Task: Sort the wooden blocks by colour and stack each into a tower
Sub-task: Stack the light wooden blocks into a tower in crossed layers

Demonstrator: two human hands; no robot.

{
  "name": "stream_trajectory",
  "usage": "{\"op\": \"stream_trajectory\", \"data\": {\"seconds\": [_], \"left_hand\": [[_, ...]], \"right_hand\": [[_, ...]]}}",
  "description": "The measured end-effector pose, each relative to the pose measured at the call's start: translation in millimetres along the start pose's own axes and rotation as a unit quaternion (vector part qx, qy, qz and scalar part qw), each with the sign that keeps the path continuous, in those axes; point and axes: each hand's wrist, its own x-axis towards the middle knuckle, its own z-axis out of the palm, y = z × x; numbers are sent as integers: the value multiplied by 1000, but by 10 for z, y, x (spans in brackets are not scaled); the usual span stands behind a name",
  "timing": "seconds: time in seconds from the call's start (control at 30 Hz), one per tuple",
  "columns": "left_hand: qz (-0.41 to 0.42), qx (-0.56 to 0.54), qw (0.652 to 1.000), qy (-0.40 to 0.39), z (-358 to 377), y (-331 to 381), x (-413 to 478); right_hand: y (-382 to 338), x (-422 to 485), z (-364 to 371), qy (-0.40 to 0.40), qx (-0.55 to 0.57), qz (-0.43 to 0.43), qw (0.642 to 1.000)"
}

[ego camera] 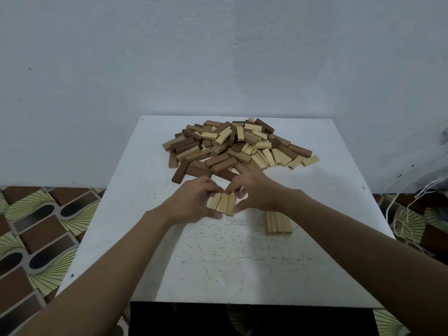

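Both hands, left hand (pixel 194 202) and right hand (pixel 254 192), clasp 3 pale blocks (pixel 221 204) together before the pile (pixel 232 146).

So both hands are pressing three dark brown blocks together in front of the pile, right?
Not quite: in the head view the three blocks held between the left hand and right hand are pale, not dark brown. They are in front of the pile.

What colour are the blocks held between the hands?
Light, pale wood: three blocks side by side, clearest in the head view.

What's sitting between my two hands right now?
In the head view, three pale blocks side by side, pinched between the left hand and right hand.
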Motion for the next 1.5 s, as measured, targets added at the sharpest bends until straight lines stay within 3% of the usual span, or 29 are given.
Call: {"op": "stream_trajectory", "data": {"seconds": [0.17,0.3,0.47,0.63,0.93,1.23,1.5], "left_hand": [[15,-23,998,56,74,-33,-45],[9,-73,992,102,125,-51,-153],[-24,-160,983,83,135,-36,-304],[-10,-135,987,82,156,-31,-329],[0,-135,991,0,23,-72,-218],[13,-76,994,81,109,-223,-364],[40,-35,994,97,155,-329,-305]], "right_hand": [[-51,-16,71,10,39,16,999],[-67,-25,102,39,9,9,999],[-151,9,180,73,-10,20,997],[-258,-4,180,79,36,36,996],[-175,8,86,22,37,58,997],[-203,9,95,23,58,73,995],[-245,9,101,38,61,79,994]]}}
